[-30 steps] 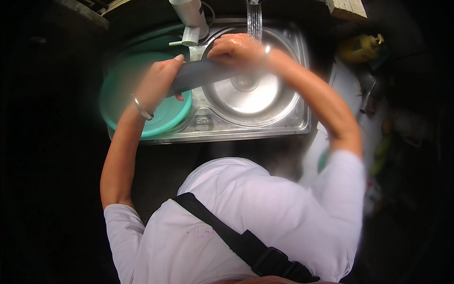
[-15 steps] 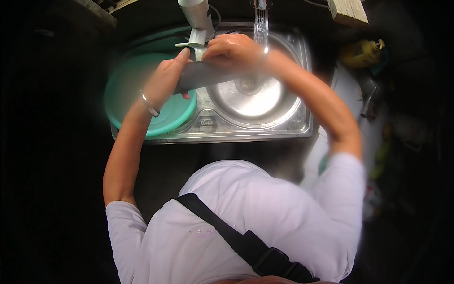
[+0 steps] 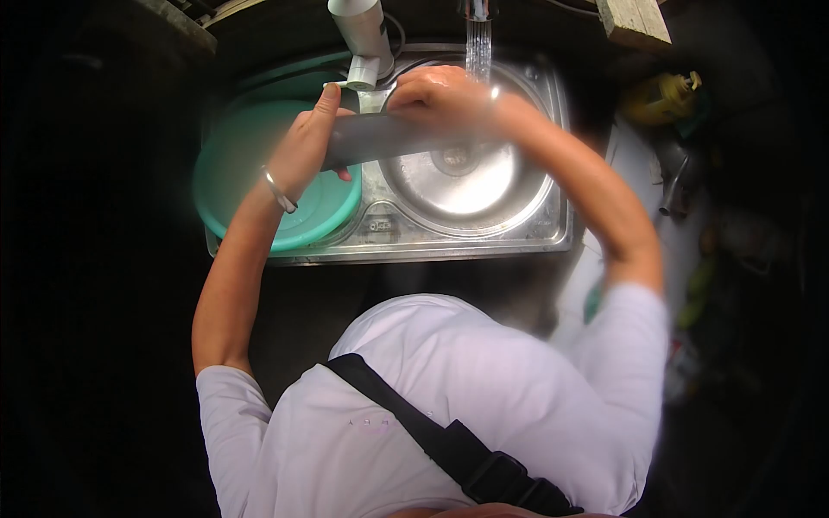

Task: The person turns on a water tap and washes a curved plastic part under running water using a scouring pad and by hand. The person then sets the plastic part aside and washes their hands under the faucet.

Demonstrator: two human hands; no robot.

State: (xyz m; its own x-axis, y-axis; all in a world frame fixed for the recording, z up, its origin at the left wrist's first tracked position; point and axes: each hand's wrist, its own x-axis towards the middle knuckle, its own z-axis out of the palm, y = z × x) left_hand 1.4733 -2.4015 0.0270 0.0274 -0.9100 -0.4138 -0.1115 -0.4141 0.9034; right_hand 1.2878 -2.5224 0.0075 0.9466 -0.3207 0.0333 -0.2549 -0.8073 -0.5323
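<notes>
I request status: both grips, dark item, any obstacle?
Left grip holds dark item. Right grip at its upper edge. Tap water running nearby; no obstacle evident.

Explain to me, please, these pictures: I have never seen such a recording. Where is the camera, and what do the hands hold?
There is no machine: a person works with bare hands. One camera, worn on the head, looks forward and down, so the person's white shirt fills the bottom. The left hand grips a dark grey object; the right hand is curled at its upper edge. Blur hides what this object is. Below is a metal sink with a green basin on its left side; water runs from a tap.
</notes>
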